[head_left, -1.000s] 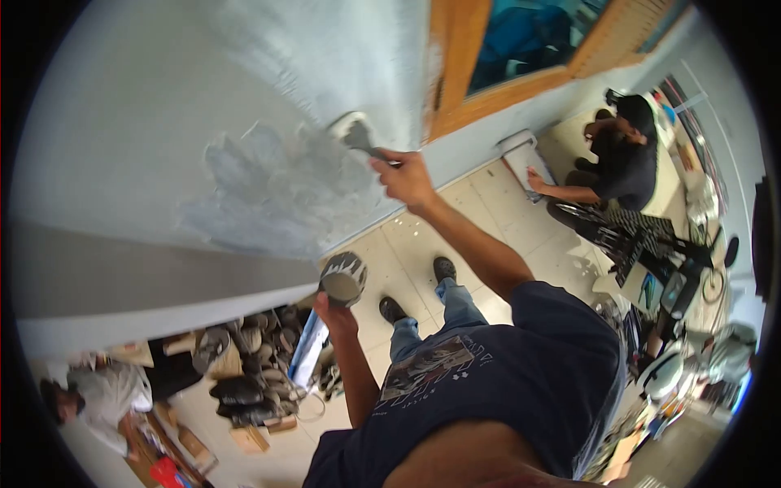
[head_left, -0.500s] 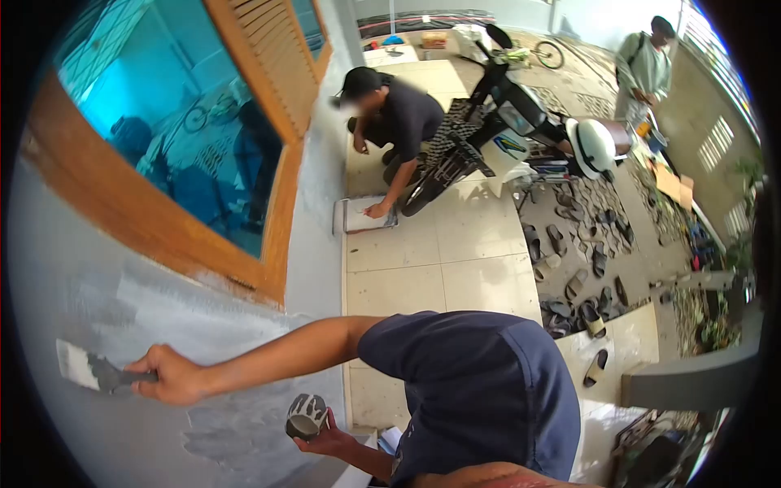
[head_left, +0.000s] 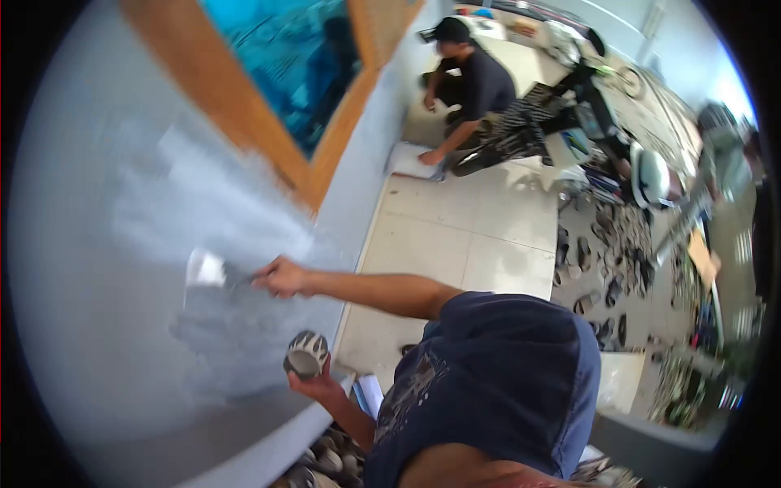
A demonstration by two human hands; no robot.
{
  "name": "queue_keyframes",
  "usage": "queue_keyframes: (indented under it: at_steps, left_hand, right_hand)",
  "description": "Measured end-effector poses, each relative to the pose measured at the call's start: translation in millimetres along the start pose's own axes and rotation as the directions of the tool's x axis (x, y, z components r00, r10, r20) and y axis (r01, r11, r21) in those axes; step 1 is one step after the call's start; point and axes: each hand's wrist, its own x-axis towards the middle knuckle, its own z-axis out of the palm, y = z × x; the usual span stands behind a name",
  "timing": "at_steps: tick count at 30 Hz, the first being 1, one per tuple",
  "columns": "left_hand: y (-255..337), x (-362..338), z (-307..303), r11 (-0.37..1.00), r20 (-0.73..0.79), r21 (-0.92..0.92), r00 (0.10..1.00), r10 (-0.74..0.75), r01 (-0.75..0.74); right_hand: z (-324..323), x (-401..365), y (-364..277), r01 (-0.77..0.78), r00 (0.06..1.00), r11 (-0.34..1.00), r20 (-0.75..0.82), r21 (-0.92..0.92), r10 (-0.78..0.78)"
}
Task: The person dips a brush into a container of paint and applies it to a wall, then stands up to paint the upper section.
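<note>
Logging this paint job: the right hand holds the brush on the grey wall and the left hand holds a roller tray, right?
No. The head view shows the left hand holding a small paint-streaked cup, not a roller tray. The right hand does hold the brush on the grey wall.

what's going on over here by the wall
The person wearing the camera is brushing paint onto a grey wall. Their right hand grips a paintbrush set against the wall, just above a darker painted patch and below a wooden-framed window. Their left hand holds a small paint cup. Further along, another person crouches on the tiled floor.
</note>
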Motion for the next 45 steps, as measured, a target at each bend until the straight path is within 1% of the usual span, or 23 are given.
queue_keyframes:
  at_steps: [1, 3, 4, 6, 7, 9, 11, 13, 16, 17, 19, 21, 24, 26, 28, 29, 32, 34, 36, 37, 39, 43, 45]
  left_hand:
    - [-3, 4, -4, 1.0, 0.033, -0.005, 0.999, 0.011, -0.01]
    - [-5, 10, -24, 0.999, -0.08, -0.037, 0.997, -0.018, 0.015]
    - [-6, 12, -38, 0.999, -0.143, -0.02, 0.989, -0.03, 0.027]
    - [-8, 21, -38, 1.0, -0.121, 0.016, 0.993, 0.015, -0.013]
    - [-3, 21, -42, 0.999, -0.178, -0.005, 0.983, 0.04, -0.041]
    - [4, 10, -55, 0.999, -0.137, -0.005, 0.99, 0.044, -0.045]
    - [9, 6, -62, 0.998, -0.16, -0.004, 0.985, 0.058, -0.059]
    - [11, 6, -64, 0.997, -0.149, -0.003, 0.986, 0.074, -0.076]
    - [26, -4, -70, 0.996, -0.17, -0.011, 0.981, 0.088, -0.091]
    - [25, -4, -73, 0.995, -0.167, -0.018, 0.981, 0.098, -0.102]
    - [29, -3, -65, 0.992, -0.138, -0.024, 0.983, 0.119, -0.124]
    - [29, -6, -67, 0.99, -0.114, -0.037, 0.985, 0.129, -0.134]
    - [25, -9, -68, 0.989, -0.109, -0.045, 0.985, 0.134, -0.139]
    - [23, -10, -75, 0.99, -0.099, -0.047, 0.987, 0.124, -0.129]
    - [22, -14, -68, 0.987, -0.145, -0.082, 0.982, 0.123, -0.136]
    - [20, -16, -65, 0.984, -0.188, -0.112, 0.976, 0.113, -0.136]
    - [5, -18, -75, 0.991, -0.194, -0.07, 0.976, 0.099, -0.114]
    - [11, -21, -79, 0.99, -0.206, -0.085, 0.974, 0.091, -0.11]
    - [6, -26, -84, 0.996, -0.137, -0.008, 0.987, 0.084, -0.086]
    - [8, -32, -83, 0.996, -0.141, -0.004, 0.986, 0.086, -0.088]
    - [12, -42, -79, 0.987, -0.224, -0.095, 0.969, 0.104, -0.128]
    - [15, -50, -87, 0.978, -0.249, -0.102, 0.956, 0.153, -0.183]
    - [15, -45, -91, 0.972, -0.258, -0.12, 0.952, 0.164, -0.2]
  right_hand:
    - [-11, 1, 15, -0.074, 0.993, 0.997, -0.099, -0.036, 0.071]
    - [-18, 7, 53, -0.199, 0.961, 0.979, -0.205, -0.035, 0.188]
    - [-15, 4, 66, -0.18, 0.964, 0.984, -0.203, -0.015, 0.173]
    - [-16, 2, 61, -0.245, 0.944, 0.968, -0.214, 0.05, 0.25]
    - [-11, 2, 57, -0.22, 0.95, 0.971, -0.208, 0.089, 0.234]
    - [15, -5, 48, -0.223, 0.951, 0.968, -0.194, 0.114, 0.242]
    - [38, -11, 20, -0.098, 0.952, 0.989, -0.281, 0.107, 0.125]
    - [55, -12, -23, 0.105, 0.96, 0.99, -0.269, 0.093, -0.076]
    - [101, -15, -101, 0.276, 0.941, 0.958, -0.224, 0.077, -0.253]
    - [110, -16, -124, 0.342, 0.931, 0.939, -0.144, 0.017, -0.336]
    - [118, -13, -164, 0.409, 0.909, 0.911, -0.068, -0.052, -0.411]
    - [143, -54, -197, 0.318, 0.935, 0.945, -0.187, 0.072, -0.3]
    - [126, -49, -188, 0.341, 0.932, 0.927, 0.07, 0.155, -0.354]
    - [130, -36, -163, 0.345, 0.913, 0.922, 0.166, 0.177, -0.373]
    - [124, -11, -111, 0.261, 0.965, 0.965, 0.006, 0.021, -0.262]
    - [116, 3, -83, 0.234, 0.972, 0.972, -0.036, 0.016, -0.233]
    - [91, 30, 4, 0.155, 0.979, 0.988, -0.135, -0.013, -0.156]
    - [90, 30, 47, 0.007, 0.989, 0.999, -0.15, 0.042, -0.001]
    - [75, 23, 82, -0.156, 0.976, 0.985, -0.139, 0.078, 0.166]
    - [67, 19, 100, -0.158, 0.977, 0.984, -0.134, 0.081, 0.168]
    - [54, 16, 130, -0.395, 0.902, 0.898, -0.105, 0.195, 0.419]
    - [43, 32, 131, -0.43, 0.886, 0.866, -0.062, 0.256, 0.459]
    - [69, 16, 68, -0.216, 0.96, 0.971, -0.16, 0.101, 0.23]
